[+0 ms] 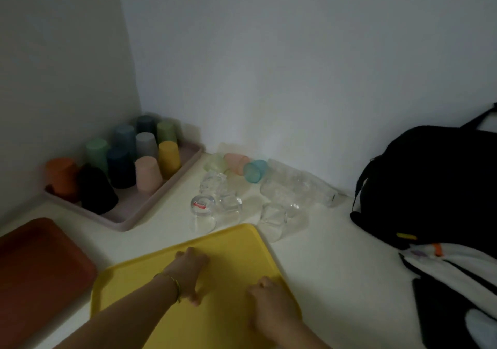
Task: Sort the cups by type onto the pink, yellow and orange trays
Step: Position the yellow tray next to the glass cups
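Observation:
The yellow tray [228, 254] lies in front of me with nothing standing on it. My left hand [188, 270] hovers over its middle with fingers curled under, holding nothing. My right hand [269, 300] is a loose fist near the tray's right edge, also without anything in it. The pink tray [126, 225] at the back left carries several opaque coloured cups [146, 173] standing upside down. The orange tray [40, 262] lies bare at the left. Clear glasses [203, 208] and clear plastic cups [298, 187] sit beyond the yellow tray, with tinted translucent cups [254, 171] lying on their sides by the wall.
A black backpack [430, 181] stands at the right against the wall. A white and black bag [457, 281] lies in front of it. Walls close off the back and the left of the white tabletop [336, 268].

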